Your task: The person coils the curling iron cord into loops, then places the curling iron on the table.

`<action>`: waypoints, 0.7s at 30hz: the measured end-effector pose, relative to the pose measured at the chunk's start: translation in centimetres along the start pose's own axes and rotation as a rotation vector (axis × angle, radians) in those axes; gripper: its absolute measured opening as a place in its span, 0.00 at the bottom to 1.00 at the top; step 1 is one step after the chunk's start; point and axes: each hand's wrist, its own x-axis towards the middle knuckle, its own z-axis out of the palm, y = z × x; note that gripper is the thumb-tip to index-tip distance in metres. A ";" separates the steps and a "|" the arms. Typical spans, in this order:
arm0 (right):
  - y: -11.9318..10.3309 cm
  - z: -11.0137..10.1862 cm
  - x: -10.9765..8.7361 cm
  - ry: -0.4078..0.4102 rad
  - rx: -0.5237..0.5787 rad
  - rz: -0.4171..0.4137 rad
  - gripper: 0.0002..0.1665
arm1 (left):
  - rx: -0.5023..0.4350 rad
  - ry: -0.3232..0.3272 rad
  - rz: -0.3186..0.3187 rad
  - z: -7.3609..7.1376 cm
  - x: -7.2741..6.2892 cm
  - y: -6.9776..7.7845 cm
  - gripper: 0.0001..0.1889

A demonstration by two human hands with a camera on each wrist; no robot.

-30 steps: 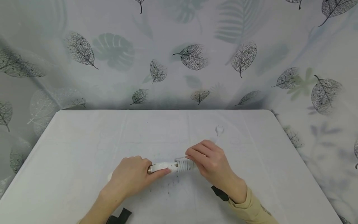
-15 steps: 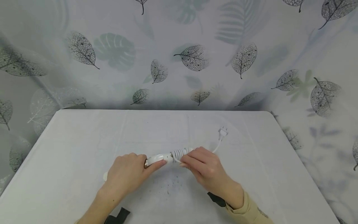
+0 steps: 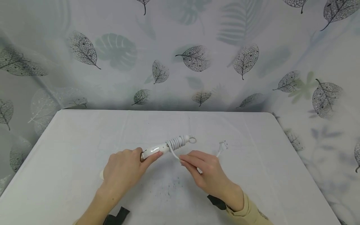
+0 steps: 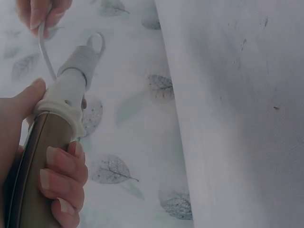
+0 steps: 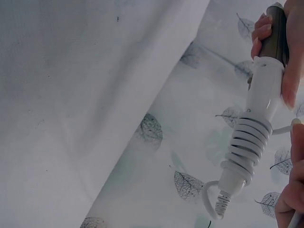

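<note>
A white-handled curling iron (image 3: 154, 150) is held above the table, handle end tilted up to the right. My left hand (image 3: 121, 170) grips its bronze barrel (image 4: 47, 156), thumb lying along the white part. Several turns of white power cord (image 5: 247, 145) are wound round the handle. From the coil a length of cord runs to my right hand (image 3: 210, 171), which pinches it between thumb and fingers. Beyond that hand the cord's loose end shows its two-pin plug (image 3: 223, 145). In the head view, the left hand hides most of the barrel.
The white-covered table (image 3: 84, 134) bears small dark specks (image 3: 171, 187) in front of the hands. A leaf-patterned curtain (image 3: 168, 62) hangs behind and beside it. Dark straps (image 3: 118, 215) show near both wrists.
The handle end has risen and swung away from me. My right hand has moved from the coil to below it, drawing the cord round the front. The plug has come into clearer view.
</note>
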 end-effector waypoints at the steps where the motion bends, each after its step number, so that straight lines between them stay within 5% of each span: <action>1: 0.0 0.0 0.0 -0.007 0.005 0.026 0.10 | 0.002 0.005 -0.003 0.0 0.0 0.0 0.37; 7: 0.3 0.1 -0.2 -0.013 0.005 0.103 0.16 | 0.001 0.030 -0.019 -0.3 0.2 -0.1 0.37; 15: 0.5 -0.1 -0.4 -0.075 0.038 0.170 0.16 | -0.007 0.188 0.038 -0.4 0.2 -0.4 0.33; 21: 1.1 0.1 -0.7 -0.144 0.036 0.183 0.17 | -0.042 0.203 0.060 -0.4 0.2 -0.3 0.32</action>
